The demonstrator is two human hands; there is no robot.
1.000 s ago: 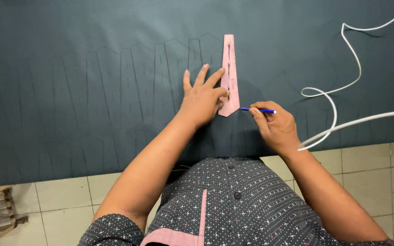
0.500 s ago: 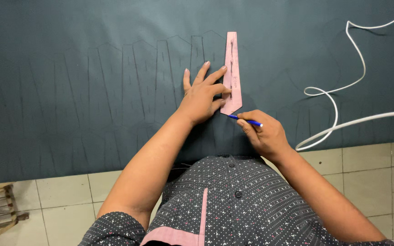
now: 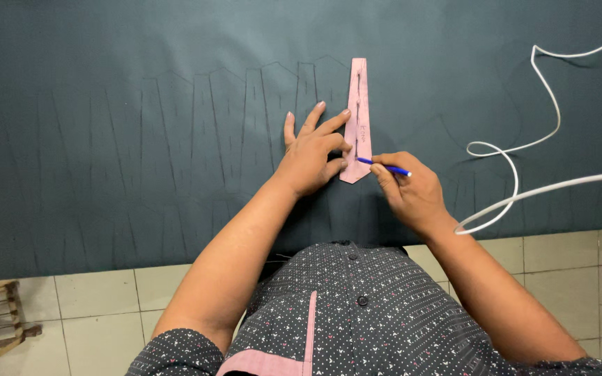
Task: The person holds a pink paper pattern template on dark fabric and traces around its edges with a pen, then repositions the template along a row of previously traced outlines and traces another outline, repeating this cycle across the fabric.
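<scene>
While left hand (image 3: 313, 157) pins pink template (image 3: 357, 118), fingers spread, right hand (image 3: 412, 191) pinching blue pen (image 3: 383, 166) has shifted up to its edge

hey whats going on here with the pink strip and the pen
A person leans over a dark grey-green cloth spread on a tiled floor. The left hand presses flat on a long pink pattern piece with a pointed lower end. The right hand holds a blue pen, tip at the piece's lower right edge. Faint outlines of the same shape run to the left. A white cord lies at right.
</scene>
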